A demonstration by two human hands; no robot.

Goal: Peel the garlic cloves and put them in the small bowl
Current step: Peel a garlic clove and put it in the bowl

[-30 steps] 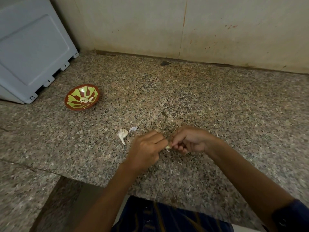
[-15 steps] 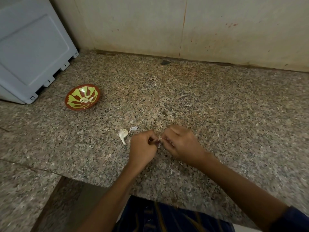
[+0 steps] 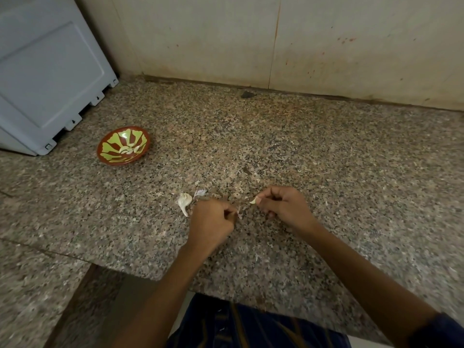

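Note:
My right hand (image 3: pixel 281 205) pinches a pale garlic cloves piece (image 3: pixel 253 200) at its fingertips, just above the granite counter. My left hand (image 3: pixel 213 222) is a short way to its left, fingers curled, with a thin scrap of skin (image 3: pixel 239 214) at its fingertips. A garlic remnant with papery skin (image 3: pixel 184 200) lies on the counter just left of my left hand. The small red bowl with green petals (image 3: pixel 110 153) sits further back at the left and holds a few white peeled cloves (image 3: pixel 129 149).
A loose flake of skin (image 3: pixel 200 192) lies beside the garlic remnant. A grey appliance (image 3: pixel 47 71) stands at the back left near the bowl. The tiled wall (image 3: pixel 301 46) closes the back. The counter's front edge (image 3: pixel 226 295) runs just before my body.
My hands, joined on the clove before, have drawn apart. The right one carries the clove to the right; the left one keeps a scrap of skin.

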